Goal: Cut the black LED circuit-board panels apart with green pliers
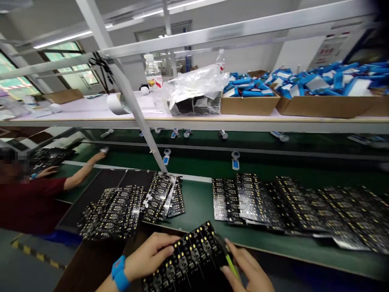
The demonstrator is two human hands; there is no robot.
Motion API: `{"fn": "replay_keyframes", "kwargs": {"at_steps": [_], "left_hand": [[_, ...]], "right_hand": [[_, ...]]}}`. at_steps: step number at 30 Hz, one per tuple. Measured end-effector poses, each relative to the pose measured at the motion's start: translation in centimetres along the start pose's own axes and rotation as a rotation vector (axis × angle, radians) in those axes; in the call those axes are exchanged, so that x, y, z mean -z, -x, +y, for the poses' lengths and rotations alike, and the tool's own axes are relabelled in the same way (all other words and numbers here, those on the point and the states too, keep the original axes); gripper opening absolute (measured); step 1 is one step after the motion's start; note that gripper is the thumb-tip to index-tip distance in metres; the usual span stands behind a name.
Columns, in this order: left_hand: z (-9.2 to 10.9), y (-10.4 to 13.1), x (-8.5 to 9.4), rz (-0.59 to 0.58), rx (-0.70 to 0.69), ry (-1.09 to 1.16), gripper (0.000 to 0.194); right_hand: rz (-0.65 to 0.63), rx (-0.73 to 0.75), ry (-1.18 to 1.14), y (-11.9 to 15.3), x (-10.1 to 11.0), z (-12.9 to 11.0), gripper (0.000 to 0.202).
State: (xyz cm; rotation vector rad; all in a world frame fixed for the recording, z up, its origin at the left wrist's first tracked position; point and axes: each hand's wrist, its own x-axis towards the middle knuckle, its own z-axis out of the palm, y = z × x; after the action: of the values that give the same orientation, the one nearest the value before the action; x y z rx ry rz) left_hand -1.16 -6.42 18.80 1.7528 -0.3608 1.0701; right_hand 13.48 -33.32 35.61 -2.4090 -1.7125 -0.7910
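My left hand (152, 256), with a blue wristband (120, 272), is closed on the upper left edge of a black circuit board panel (190, 253). The panel is tilted and carries rows of yellow-white parts. My right hand (251, 269) is closed around a hand tool with a yellow-green handle (231, 265). Its dark head lies against the right end of the panel; its exact kind is unclear. Beyond my left hand are a heap of similar panels (114, 213) and a smaller overlapping pile (161, 196).
Rows of stacked panels (291, 207) cover the right side of the green bench (196, 202). A slanted metal post (136, 113) rises ahead. The shelf above bears cardboard boxes (322, 106) of blue-wrapped parts. A co-worker (33, 202) reaches across the line at left.
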Motion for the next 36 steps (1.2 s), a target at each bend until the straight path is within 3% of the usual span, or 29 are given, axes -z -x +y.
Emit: {"fn": "replay_keyframes", "kwargs": {"at_steps": [4, 7, 12, 17, 22, 27, 30, 36], "left_hand": [[-0.7, 0.7, -0.5, -0.044, -0.044, -0.076, 0.037], [-0.6, 0.3, -0.6, -0.028, -0.094, -0.084, 0.036], [-0.8, -0.3, -0.4, -0.100, -0.100, -0.116, 0.038], [-3.0, 0.0, -0.8, -0.073, 0.004, -0.160, 0.035], [-2.6, -0.5, -0.9, -0.091, -0.011, -0.105, 0.034], [-2.3, -0.4, -0.7, -0.083, -0.005, -0.105, 0.033], [-2.1, -0.3, -0.6, -0.074, -0.003, -0.100, 0.033], [-0.8, -0.1, -0.8, -0.138, -0.039, -0.100, 0.036]], "right_hand": [[-0.067, -0.028, -0.016, -1.1, 1.5, -1.7, 0.053], [-0.128, -0.020, -0.020, -0.8, 1.4, -2.1, 0.049], [0.038, -0.118, 0.369, 0.6, 0.0, -2.1, 0.051], [-0.119, -0.126, -0.033, 1.5, 0.6, -2.3, 0.047], [0.045, -0.198, 0.254, 3.0, -0.1, -2.6, 0.050], [-0.065, -0.211, -0.205, 2.8, 1.0, -2.5, 0.047], [-0.138, -0.219, -0.310, 2.6, 1.4, -2.6, 0.048], [-0.006, -0.205, 0.412, 4.3, -0.8, -2.0, 0.050]]}}
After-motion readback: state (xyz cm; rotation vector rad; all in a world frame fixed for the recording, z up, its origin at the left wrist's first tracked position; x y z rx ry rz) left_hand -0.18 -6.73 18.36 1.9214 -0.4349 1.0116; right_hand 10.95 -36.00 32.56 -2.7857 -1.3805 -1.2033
